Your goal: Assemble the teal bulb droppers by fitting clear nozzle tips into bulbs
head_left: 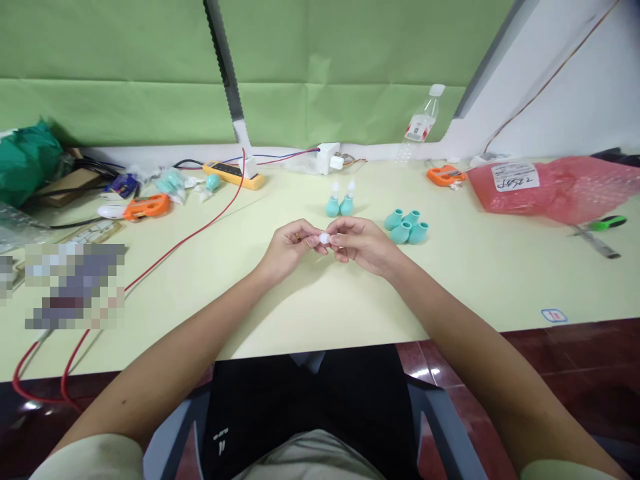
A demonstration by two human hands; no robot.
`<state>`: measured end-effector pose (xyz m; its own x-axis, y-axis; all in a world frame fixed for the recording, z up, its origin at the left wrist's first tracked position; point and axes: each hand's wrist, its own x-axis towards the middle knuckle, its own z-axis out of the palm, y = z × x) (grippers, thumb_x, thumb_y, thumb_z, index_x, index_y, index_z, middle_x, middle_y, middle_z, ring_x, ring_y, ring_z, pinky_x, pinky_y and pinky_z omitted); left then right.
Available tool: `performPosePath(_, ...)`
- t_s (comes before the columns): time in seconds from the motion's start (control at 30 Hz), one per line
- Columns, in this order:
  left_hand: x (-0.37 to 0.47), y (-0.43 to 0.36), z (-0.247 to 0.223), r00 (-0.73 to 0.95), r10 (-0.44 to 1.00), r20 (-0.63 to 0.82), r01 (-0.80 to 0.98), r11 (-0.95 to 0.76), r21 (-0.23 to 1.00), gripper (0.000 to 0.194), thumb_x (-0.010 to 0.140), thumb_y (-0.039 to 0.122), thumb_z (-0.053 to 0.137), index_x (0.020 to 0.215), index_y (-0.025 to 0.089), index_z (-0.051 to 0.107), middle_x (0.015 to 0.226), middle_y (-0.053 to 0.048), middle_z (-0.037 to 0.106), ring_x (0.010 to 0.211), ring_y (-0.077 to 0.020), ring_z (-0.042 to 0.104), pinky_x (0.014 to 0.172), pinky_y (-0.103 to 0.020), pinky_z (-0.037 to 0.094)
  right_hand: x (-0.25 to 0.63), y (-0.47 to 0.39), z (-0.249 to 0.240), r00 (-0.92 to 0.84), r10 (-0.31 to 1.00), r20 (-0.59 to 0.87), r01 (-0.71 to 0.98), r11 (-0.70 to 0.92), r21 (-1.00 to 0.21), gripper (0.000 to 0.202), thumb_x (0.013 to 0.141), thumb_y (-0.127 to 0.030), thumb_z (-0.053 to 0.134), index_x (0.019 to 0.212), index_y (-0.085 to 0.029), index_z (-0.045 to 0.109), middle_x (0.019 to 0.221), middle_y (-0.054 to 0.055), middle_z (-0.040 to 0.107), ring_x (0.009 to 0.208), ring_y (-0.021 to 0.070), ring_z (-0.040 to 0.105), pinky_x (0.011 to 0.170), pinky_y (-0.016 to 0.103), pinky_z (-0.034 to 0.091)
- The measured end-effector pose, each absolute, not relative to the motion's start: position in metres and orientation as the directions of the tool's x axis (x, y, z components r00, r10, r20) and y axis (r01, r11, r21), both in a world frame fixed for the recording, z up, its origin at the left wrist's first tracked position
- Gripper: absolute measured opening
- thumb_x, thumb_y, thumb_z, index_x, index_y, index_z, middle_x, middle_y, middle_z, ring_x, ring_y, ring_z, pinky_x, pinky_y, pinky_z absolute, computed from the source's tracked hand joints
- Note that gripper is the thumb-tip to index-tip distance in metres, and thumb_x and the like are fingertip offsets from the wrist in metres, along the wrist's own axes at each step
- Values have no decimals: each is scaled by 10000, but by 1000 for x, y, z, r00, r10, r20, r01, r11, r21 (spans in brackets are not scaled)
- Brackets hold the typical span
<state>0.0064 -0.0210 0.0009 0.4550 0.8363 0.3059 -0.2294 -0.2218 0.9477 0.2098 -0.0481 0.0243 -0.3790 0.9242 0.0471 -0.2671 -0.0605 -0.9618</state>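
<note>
A small white piece (325, 238) is pinched between my two hands above the table. My left hand (293, 248) grips its left side with thumb and fingers. From the right, my right hand (361, 244) pinches the same piece. Just behind my hands stand two teal bulbs (332, 206) with white tips, upright side by side. Several teal bulb pieces (411, 227) with open necks sit grouped to the right of my right hand, tilted in different directions.
A clear bottle (421, 125) and an orange tool (446, 175) are at the back. A pink bubble-wrap package (550, 189) lies right. A red cable (183, 241) crosses the left side, near a yellow power strip (233, 175) and another orange tool (147, 207).
</note>
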Motion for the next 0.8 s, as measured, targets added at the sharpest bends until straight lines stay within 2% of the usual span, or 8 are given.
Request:
performPosePath(0.23, 8, -24, 4, 422, 851, 312, -198, -249, 948, 314, 837, 442, 819, 891, 148, 721, 799, -61, 770, 761, -164, 732, 778, -309, 573, 207, -48, 22, -348, 937, 3, -316, -114, -942, 258, 684, -252, 916, 859, -172, 744, 836, 50, 709, 721, 138, 615, 527, 238, 368)
performPosePath(0.63, 11, -26, 0, 383, 857, 346, -190, -293, 937, 281, 844, 417, 811, 877, 154, 718, 798, -58, 764, 757, -169, 733, 768, -314, 576, 207, -45, 17, -307, 952, 16, -350, -97, -932, 237, 648, -217, 927, 802, -157, 756, 784, 44, 717, 656, 107, 585, 530, 235, 377)
performPosePath(0.7, 12, -26, -2, 361, 859, 362, -179, -317, 931, 271, 851, 412, 804, 881, 156, 721, 800, -55, 758, 756, -165, 731, 764, -308, 573, 207, -44, 17, -290, 957, 29, -326, -70, -943, 251, 652, -234, 929, 816, -158, 756, 761, 31, 700, 650, 107, 584, 531, 235, 389)
performPosePath(0.8, 15, -28, -4, 298, 871, 390, -169, -354, 920, 252, 870, 406, 784, 899, 163, 726, 819, -45, 750, 761, -158, 730, 770, -304, 573, 206, -45, 19, -228, 966, 122, -252, 63, -966, 270, 682, -295, 920, 830, -160, 738, 711, 9, 673, 586, 99, 558, 517, 248, 405)
